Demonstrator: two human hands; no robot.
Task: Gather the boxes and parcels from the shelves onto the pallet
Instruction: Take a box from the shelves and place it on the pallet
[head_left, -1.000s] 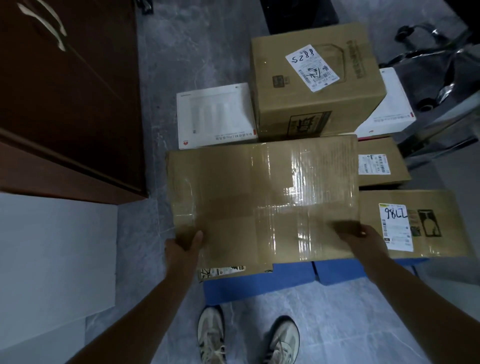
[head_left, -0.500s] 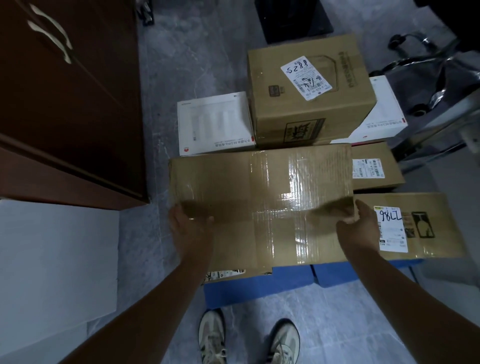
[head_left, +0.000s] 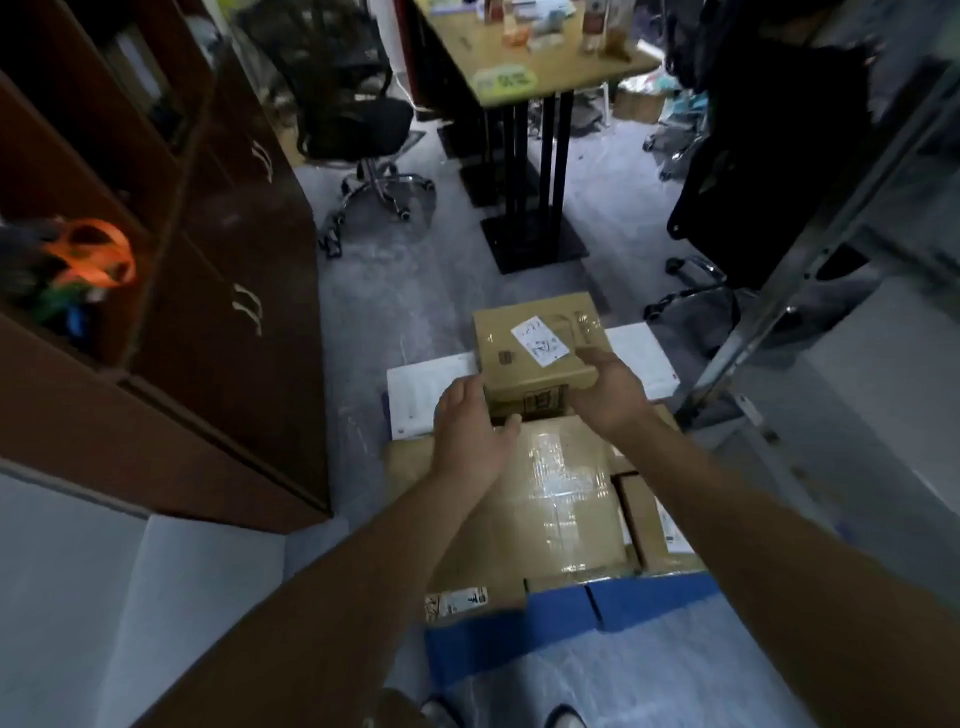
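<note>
1. Standing well to the left of the left hand (head_left: 467, 431), a dark wooden cabinet (head_left: 234, 312) runs along the grey floor.
2. Just left of that hand a flat white box (head_left: 423, 395) lies low on the stack, partly hidden by the knuckles.
3. The left hand is spread. Its fingers lie against the left face of the labelled cardboard box (head_left: 535, 353) and its thumb points right, toward the other hand.
4. The labelled cardboard box sits between the two hands, upright on the stack, with a white sticker on top.
5. Under both wrists lies a broad taped box (head_left: 550, 499). It rests on the blue pallet (head_left: 519, 639), whose near edge shows nearer the person than the hands.
6. The right hand (head_left: 608, 395) grips the near right corner of the labelled box, thumb on the top face and fingers down the right side.
7. Right of that hand a second white box (head_left: 641, 358) sticks out from behind the labelled one.
8. Farther right, well apart from the hand, a metal shelf frame (head_left: 779, 322) slants upward.
</note>
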